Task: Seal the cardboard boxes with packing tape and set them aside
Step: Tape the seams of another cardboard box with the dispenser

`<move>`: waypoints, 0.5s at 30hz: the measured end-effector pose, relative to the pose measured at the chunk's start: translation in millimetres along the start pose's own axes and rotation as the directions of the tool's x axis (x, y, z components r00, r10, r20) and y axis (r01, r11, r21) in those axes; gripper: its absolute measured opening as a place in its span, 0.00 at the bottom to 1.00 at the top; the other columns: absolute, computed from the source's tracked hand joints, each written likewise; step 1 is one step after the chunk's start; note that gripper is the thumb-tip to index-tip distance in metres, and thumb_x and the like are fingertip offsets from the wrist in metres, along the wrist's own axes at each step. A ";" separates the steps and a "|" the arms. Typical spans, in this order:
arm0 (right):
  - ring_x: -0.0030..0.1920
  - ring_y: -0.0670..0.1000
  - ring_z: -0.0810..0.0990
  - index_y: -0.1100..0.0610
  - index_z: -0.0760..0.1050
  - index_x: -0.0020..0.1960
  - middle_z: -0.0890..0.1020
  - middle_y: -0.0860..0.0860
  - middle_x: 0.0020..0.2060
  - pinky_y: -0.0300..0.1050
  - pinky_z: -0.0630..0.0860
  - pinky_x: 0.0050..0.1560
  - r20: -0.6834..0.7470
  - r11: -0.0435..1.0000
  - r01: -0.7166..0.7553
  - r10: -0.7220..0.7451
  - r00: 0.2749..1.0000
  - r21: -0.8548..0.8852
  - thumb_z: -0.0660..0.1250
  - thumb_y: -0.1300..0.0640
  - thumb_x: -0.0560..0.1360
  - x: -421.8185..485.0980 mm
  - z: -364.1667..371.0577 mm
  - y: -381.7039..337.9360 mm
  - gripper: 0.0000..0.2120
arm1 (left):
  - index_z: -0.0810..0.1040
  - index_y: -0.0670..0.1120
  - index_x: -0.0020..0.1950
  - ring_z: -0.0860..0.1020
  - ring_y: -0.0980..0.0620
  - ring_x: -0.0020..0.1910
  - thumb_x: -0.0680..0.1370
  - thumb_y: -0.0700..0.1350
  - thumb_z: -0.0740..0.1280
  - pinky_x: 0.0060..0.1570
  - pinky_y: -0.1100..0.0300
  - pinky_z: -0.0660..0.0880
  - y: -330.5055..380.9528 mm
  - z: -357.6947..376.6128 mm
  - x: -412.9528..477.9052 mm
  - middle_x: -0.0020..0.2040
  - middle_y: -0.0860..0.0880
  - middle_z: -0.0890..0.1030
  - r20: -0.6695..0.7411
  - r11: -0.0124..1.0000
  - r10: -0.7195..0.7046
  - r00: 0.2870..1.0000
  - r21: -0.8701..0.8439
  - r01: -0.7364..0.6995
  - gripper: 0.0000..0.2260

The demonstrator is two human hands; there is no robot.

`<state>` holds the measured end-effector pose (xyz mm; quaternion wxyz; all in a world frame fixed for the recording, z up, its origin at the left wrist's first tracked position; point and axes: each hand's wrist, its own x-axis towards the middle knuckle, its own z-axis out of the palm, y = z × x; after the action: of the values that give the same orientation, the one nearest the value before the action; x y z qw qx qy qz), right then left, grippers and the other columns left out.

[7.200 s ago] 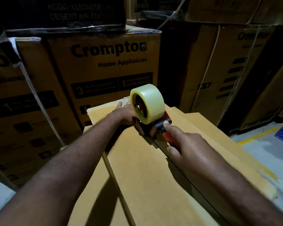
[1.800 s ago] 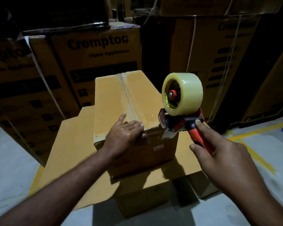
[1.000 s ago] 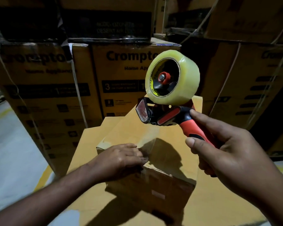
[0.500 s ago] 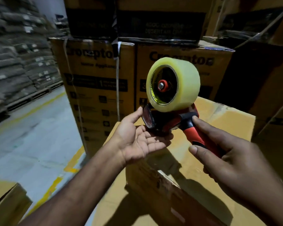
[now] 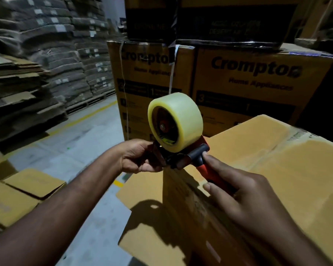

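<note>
Stacks [image 5: 37, 64] of flattened corrugated board fill the left side, their ragged edges layered and blurred. Straight ahead stand tall printed cartons [image 5: 258, 83], smooth yellow-brown card bound with thin white strapping. Each reads "Crompton" in heavy black letters, with "Home Appliances" beneath; a "3" and a "1" show in the dark panels lower down, the rest too blurred to read. A darker, glossy carton sits on top of them, its writing not legible. The floor [image 5: 75, 146] is grey concrete crossed by a yellow painted line.

The box [image 5: 277, 169], plain matt brown card with closed flaps, takes up the right foreground and rests on a flat card sheet [image 5: 140, 191]. Two small boxes [image 5: 27, 191] of the same card lie on the floor at lower left.

Both arms reach forward, bare. The right hand [image 5: 244, 198] has its grip clenched round the dispenser's [image 5: 181, 158] red handle, forefinger stretched to the black collar. The left hand [image 5: 140, 158], palm turned up, curls its grip round the dispenser's black front end. The dispenser is held at the box's near left top corner. On it stands the roll [image 5: 179, 120], a fat cylinder of clear yellowish tape with a red hub.
</note>
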<state>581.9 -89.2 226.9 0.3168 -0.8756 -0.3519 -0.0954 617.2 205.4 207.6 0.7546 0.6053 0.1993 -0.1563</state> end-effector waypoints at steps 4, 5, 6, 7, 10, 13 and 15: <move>0.52 0.37 0.77 0.36 0.66 0.73 0.74 0.32 0.55 0.42 0.82 0.48 -0.005 0.999 0.034 -0.034 0.999 -0.004 0.72 0.47 0.72 5.9 4.1 5.0 0.32 | 0.81 0.40 0.43 0.79 0.50 0.35 0.75 0.28 0.66 0.35 0.59 0.76 6.8 -5.8 -0.7 0.40 0.42 0.80 0.073 0.982 0.047 0.996 0.178 -0.059 0.08; 0.51 0.38 0.77 0.37 0.65 0.73 0.75 0.33 0.55 0.42 0.82 0.47 -0.007 0.999 0.034 -0.034 0.999 -0.009 0.71 0.46 0.71 7.2 4.4 5.0 0.32 | 0.81 0.40 0.40 0.78 0.51 0.32 0.75 0.27 0.66 0.33 0.60 0.75 9.3 -3.1 -2.4 0.38 0.43 0.79 0.084 0.969 0.048 0.995 0.237 -0.067 0.10; 0.51 0.40 0.78 0.38 0.66 0.73 0.76 0.35 0.55 0.43 0.82 0.46 -0.010 0.999 0.032 -0.032 0.999 -0.016 0.70 0.45 0.71 7.9 4.4 4.8 0.32 | 0.81 0.40 0.37 0.77 0.51 0.30 0.75 0.27 0.66 0.31 0.60 0.75 11.2 -1.3 -2.6 0.36 0.43 0.80 0.079 0.952 0.054 0.995 0.297 -0.075 0.12; 0.51 0.42 0.79 0.38 0.66 0.73 0.78 0.37 0.55 0.44 0.82 0.46 -0.013 0.999 0.031 -0.031 0.999 -0.023 0.70 0.45 0.71 8.1 4.6 5.2 0.32 | 0.82 0.41 0.34 0.79 0.50 0.28 0.76 0.27 0.66 0.29 0.60 0.75 13.7 1.2 -2.6 0.35 0.42 0.81 0.052 0.931 0.065 0.996 0.356 -0.080 0.15; 0.50 0.48 0.82 0.39 0.66 0.73 0.83 0.46 0.55 0.50 0.83 0.43 -0.028 0.999 0.026 -0.027 0.999 -0.034 0.73 0.49 0.71 7.7 7.0 7.7 0.33 | 0.86 0.43 0.35 0.85 0.47 0.35 0.78 0.30 0.66 0.38 0.55 0.83 18.1 4.6 2.1 0.39 0.41 0.86 -0.063 0.871 0.128 0.990 0.484 -0.082 0.16; 0.48 0.47 0.81 0.39 0.65 0.74 0.84 0.45 0.53 0.45 0.81 0.42 -0.033 1.000 0.008 -0.009 0.999 -0.027 0.74 0.52 0.71 6.3 12.9 9.2 0.34 | 0.84 0.36 0.49 0.86 0.44 0.42 0.77 0.29 0.67 0.49 0.49 0.83 20.0 5.5 7.3 0.44 0.37 0.86 -0.115 0.863 0.158 0.981 0.498 -0.081 0.08; 0.46 0.44 0.79 0.39 0.64 0.74 0.82 0.44 0.52 0.39 0.76 0.41 -0.026 1.000 -0.013 0.013 1.000 -0.026 0.74 0.52 0.72 5.3 16.1 7.9 0.34 | 0.83 0.35 0.50 0.86 0.43 0.42 0.76 0.29 0.68 0.51 0.48 0.83 20.5 4.5 10.1 0.44 0.36 0.86 -0.148 0.863 0.175 0.973 0.500 -0.079 0.06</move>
<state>590.2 -80.5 212.6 0.3104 -0.8807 -0.3408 -0.1092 636.3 205.5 221.0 0.5627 0.8007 0.1830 -0.0935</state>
